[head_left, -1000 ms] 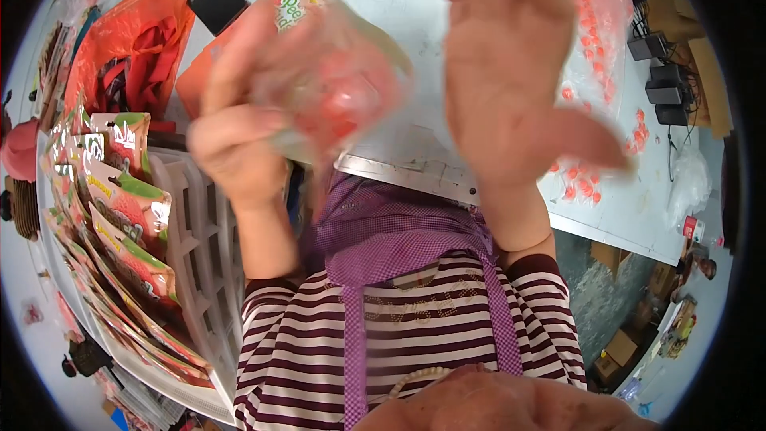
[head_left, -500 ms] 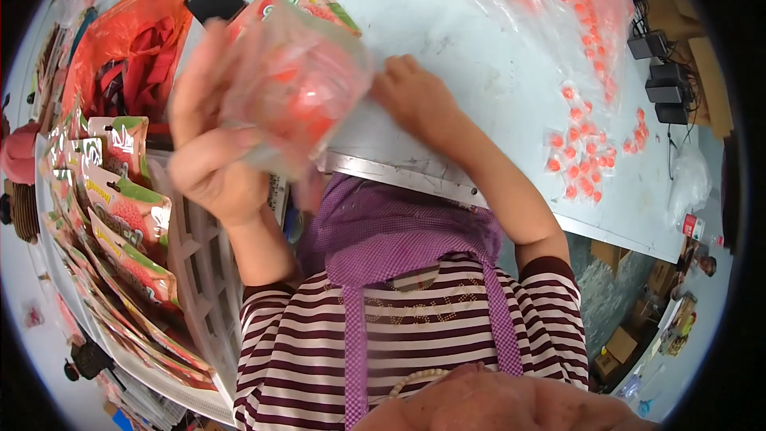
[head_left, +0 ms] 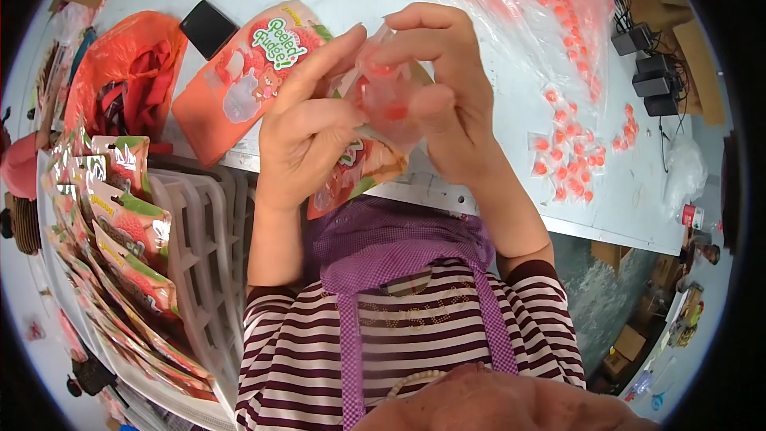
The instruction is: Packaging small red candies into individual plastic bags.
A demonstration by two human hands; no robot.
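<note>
A crinkled translucent bag (head_left: 391, 104) with red pieces inside is held up between my hands above the table's near edge. My left hand (head_left: 307, 132) closes on its left side, thumb and fingers bent against it. On the other side my right hand (head_left: 451, 84) pinches the bag's upper right part. Below them lies a printed red and green pouch (head_left: 339, 183), partly covered by my left hand and the bag. A larger printed pouch (head_left: 239, 72) with fruit pictures rests flat just left of my left hand.
Small wrapped red sweets (head_left: 570, 152) lie loose on the right, below a big clear plastic bag (head_left: 542, 8) of more. A black phone (head_left: 207, 29) and a red plastic bag (head_left: 120, 56) are at left. Filled pouches (head_left: 132, 223) stand in a white crate (head_left: 187, 255). Black power adapters (head_left: 654, 72) sit far right.
My left hand has come down and right from its raised place. My right hand has lifted off the table onto the bag. The printed pouches show more fully.
</note>
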